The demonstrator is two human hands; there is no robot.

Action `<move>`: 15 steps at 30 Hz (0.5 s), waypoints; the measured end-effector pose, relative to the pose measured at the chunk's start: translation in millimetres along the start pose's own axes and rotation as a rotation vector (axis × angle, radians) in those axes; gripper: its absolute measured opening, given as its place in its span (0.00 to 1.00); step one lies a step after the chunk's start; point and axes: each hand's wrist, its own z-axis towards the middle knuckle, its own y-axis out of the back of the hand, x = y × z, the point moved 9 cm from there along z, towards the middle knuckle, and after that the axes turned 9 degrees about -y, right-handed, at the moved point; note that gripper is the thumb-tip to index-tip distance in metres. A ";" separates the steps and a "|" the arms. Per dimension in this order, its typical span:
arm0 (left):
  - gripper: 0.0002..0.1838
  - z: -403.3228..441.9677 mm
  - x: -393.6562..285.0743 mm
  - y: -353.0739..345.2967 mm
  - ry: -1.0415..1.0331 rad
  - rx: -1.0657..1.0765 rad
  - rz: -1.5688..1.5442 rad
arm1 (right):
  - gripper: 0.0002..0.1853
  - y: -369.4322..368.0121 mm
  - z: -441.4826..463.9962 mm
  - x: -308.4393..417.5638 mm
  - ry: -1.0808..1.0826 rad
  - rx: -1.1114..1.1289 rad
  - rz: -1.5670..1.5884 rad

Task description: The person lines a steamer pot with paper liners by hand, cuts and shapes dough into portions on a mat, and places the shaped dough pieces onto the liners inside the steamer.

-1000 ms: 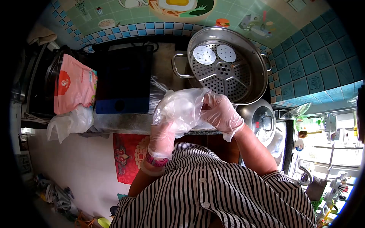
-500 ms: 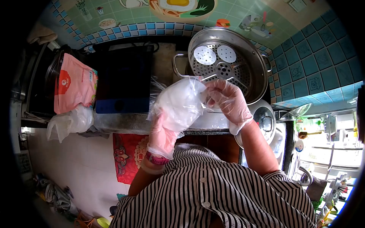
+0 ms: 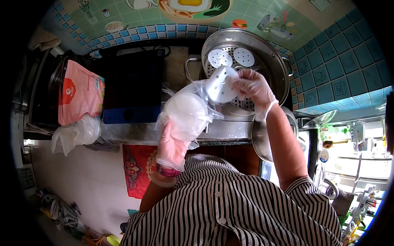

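My left hand [image 3: 171, 141], in a clear plastic glove, grips a transparent plastic bag [image 3: 186, 115] holding a stack of round white papers. Between the gloved fingers of my right hand [image 3: 255, 88] is a white perforated steamer paper [image 3: 222, 84], raised just beyond the bag's mouth and above the pot's near side. Behind it stands a large steel steamer pot [image 3: 279, 84] with a perforated rack inside. Two round steamer papers, one on the left [image 3: 219, 58] and one on the right [image 3: 244, 57], lie flat on that rack.
To the left of the pot is a dark cooktop [image 3: 133, 82]. Farther left are a pink food pouch [image 3: 82, 93] and a crumpled white plastic bag [image 3: 78, 133]. A steel lid [image 3: 262, 141] is partly hidden under my right forearm. Blue tiles [image 3: 340, 69] line the right wall.
My right hand has moved up and right, drawing a steamer paper out of the plastic bag. My left hand still grips the bag, shifted slightly left.
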 end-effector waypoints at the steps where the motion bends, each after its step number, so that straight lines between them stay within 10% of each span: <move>1: 0.36 0.5 -3.9 1.4 -0.009 -0.004 -0.027 | 0.11 10.3 15.5 -7.9 -0.055 -0.041 -0.037; 15: 0.37 -2.7 -13.0 -1.8 -0.002 0.043 -0.082 | 0.24 21.9 64.2 -14.3 -0.172 -0.340 -1.196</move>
